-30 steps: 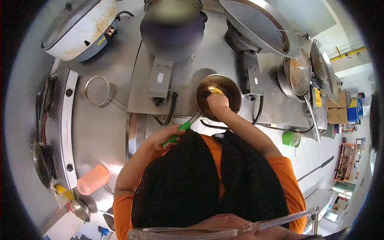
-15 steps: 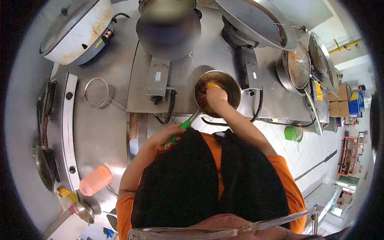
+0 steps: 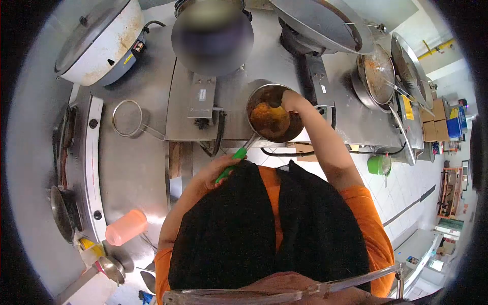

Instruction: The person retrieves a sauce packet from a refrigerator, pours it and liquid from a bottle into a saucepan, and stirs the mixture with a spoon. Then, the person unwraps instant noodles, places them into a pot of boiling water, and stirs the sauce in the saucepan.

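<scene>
A round metal pan (image 3: 258, 93) with a green handle (image 3: 231, 165) is at the front edge of the steel counter, its brown-stained inside facing up. My left hand (image 3: 217, 172) is wrapped round the green handle, close to the black apron. Inside the pan, at its upper right, my right hand (image 3: 293, 101) has its fingers closed on something yellowish that is mostly hidden. An orange-brown patch (image 3: 269, 119) shows on the pan's bottom, left of and below that hand.
Behind the pan are a blurred dark pot (image 3: 212, 43) and a large wok (image 3: 325, 25). A wire strainer (image 3: 127, 118) and a pink plastic jug (image 3: 126, 227) lie to the left. More pans (image 3: 376, 79) stand at the right, with a green container (image 3: 376, 165) lower down.
My right hand has moved from the pan's middle to its upper right side, uncovering the orange-brown patch. My left hand still holds the handle.
</scene>
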`<action>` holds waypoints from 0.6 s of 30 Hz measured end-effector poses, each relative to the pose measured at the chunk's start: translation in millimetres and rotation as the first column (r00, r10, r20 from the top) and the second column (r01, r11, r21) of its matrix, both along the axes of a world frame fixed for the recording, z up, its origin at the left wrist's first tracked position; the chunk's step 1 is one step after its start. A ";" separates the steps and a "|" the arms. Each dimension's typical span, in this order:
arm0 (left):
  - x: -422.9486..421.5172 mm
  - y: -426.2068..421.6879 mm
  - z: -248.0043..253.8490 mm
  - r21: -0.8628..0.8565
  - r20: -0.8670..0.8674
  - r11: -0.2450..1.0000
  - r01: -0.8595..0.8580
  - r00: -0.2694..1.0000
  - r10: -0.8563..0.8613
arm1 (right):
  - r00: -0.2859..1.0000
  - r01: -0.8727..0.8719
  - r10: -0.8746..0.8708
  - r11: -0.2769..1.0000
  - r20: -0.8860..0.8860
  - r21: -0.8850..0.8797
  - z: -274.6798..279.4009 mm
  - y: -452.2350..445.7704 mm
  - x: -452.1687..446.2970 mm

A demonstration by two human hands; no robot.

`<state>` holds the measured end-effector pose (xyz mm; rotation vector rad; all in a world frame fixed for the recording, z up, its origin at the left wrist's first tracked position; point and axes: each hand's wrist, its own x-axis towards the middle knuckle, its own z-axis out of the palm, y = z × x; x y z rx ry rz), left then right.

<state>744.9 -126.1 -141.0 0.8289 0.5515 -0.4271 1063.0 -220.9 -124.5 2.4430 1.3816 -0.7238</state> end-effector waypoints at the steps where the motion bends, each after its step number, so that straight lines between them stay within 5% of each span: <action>1: -1.5 -0.3 1.6 0.029 0.003 0.999 0.012 1.000 -0.013 | 0.967 -0.121 0.080 0.980 0.242 0.159 -39.4 -6.9 6.5; 4: -4.9 1.2 6.4 0.117 0.029 0.992 0.050 0.998 -0.054 | 0.960 0.181 -0.235 0.936 0.152 0.300 -43.1 1.0 -36.1; 6: -7.3 0.9 -1.3 0.063 0.025 0.997 0.032 0.999 -0.034 | 0.970 0.123 -0.152 0.980 0.192 0.155 -37.5 11.6 -64.9; 9: -12.0 -3.3 -10.7 0.018 -0.004 1.000 -0.009 1.000 0.009 | 0.981 0.155 -0.169 0.979 0.099 0.134 -39.3 11.8 -92.2; 12: -10.6 -5.6 1.1 0.025 -0.003 1.000 -0.008 1.000 0.008 | 0.975 0.016 -0.044 0.991 0.219 0.131 -49.3 -0.2 -87.3; 15: -10.6 -7.5 2.6 0.014 0.020 1.000 -0.010 1.000 0.010 | 0.994 -0.003 -0.046 0.902 0.103 0.433 -59.2 -16.0 -41.6; 18: -13.6 -8.2 2.7 0.032 -0.040 0.999 -0.025 0.999 0.026 | 0.945 0.025 0.070 0.959 -0.320 0.282 -21.3 -14.8 -27.3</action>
